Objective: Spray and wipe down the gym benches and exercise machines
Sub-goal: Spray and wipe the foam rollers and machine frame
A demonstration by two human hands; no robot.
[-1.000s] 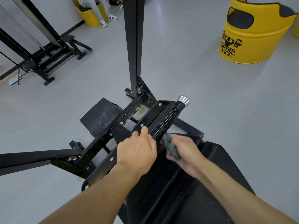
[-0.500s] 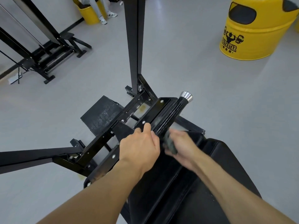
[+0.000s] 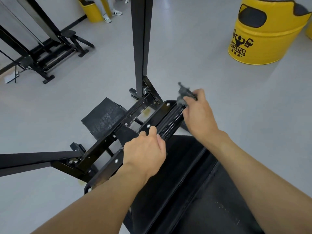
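Right hand [image 3: 200,115], fingers [image 3: 190,99] pinching the cloth [image 3: 184,92], slid up the handle [image 3: 170,122].

A single wide-angle camera sits on the person's head, facing forward and steeply down. Both forearms enter from the bottom edge. The left hand [image 3: 145,149] on the ribbed bar [image 3: 170,122] and the right hand [image 3: 199,112] with its grey cloth [image 3: 183,92] sit near the frame's centre, close to the lens. The black machine [image 3: 104,120] fills the lower middle, its upright post [image 3: 141,39] reaching the top edge. Farther off across the grey floor [image 3: 219,81], a yellow barrel [image 3: 263,36] sits upper right and another rack [image 3: 49,54] upper left.
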